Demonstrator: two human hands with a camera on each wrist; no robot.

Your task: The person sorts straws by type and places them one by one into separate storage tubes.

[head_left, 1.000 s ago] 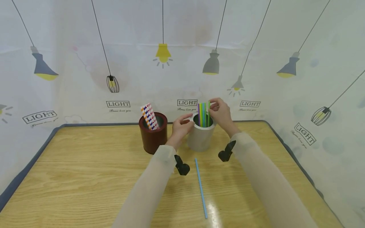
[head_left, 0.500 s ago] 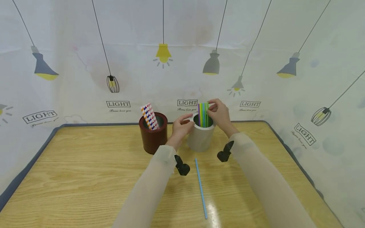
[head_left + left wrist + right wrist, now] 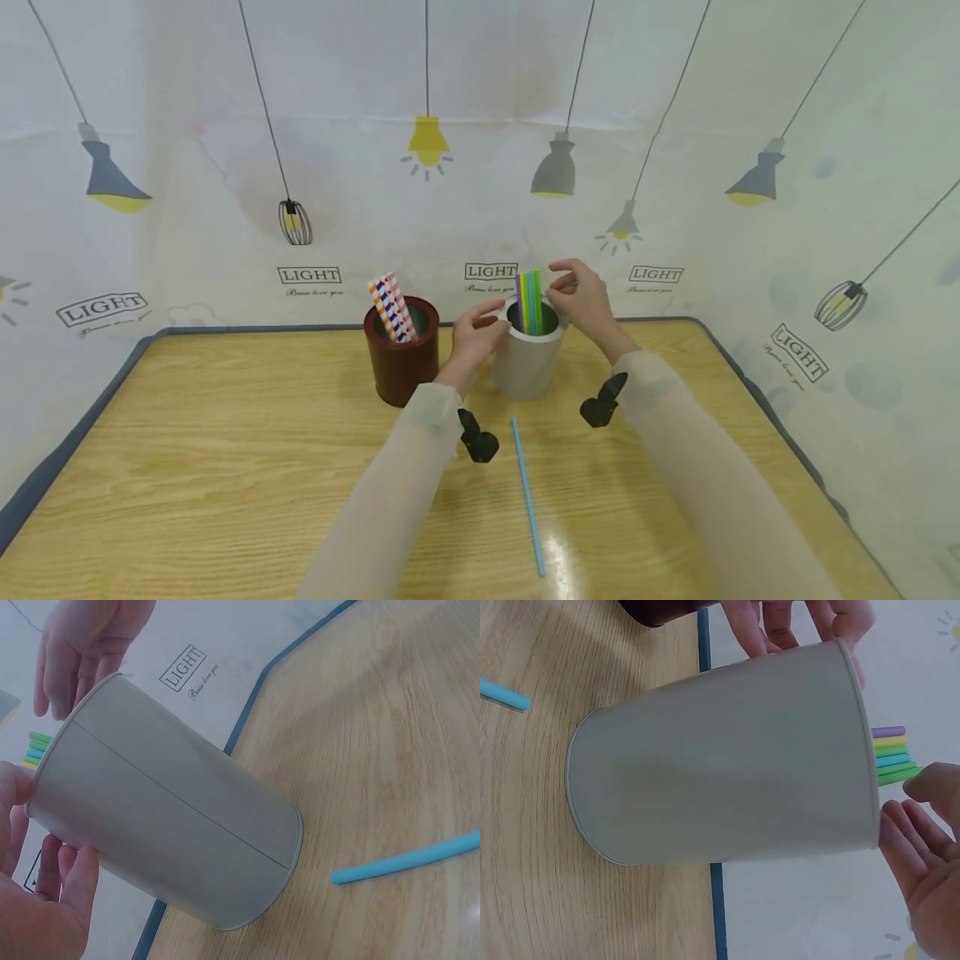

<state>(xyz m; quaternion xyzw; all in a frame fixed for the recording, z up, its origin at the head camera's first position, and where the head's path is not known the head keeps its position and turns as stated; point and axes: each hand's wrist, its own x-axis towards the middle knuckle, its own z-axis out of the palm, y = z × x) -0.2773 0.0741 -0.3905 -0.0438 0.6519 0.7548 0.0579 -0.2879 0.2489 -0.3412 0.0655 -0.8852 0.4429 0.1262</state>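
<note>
A white tapered cup stands near the back of the table, with a bundle of purple, yellow, green and blue straws leaning left in it. My left hand holds the cup's left side near the rim; in the left wrist view its fingers lie against the outer wall. On the other side my right hand is at the rim, thumb and index finger parted, just right of the straws. In the right wrist view the right thumb overlaps a green straw tip. The straws' lower ends are hidden inside.
A dark red cup with several patterned straws stands left of the left hand. One light blue straw lies on the wooden table in front of the white cup. A printed lamp backdrop rises behind.
My right thumb and fingers first closed in on the green straw and moved it left against the others; now they have parted from the bundle, which leans further left. The left hand stays put.
</note>
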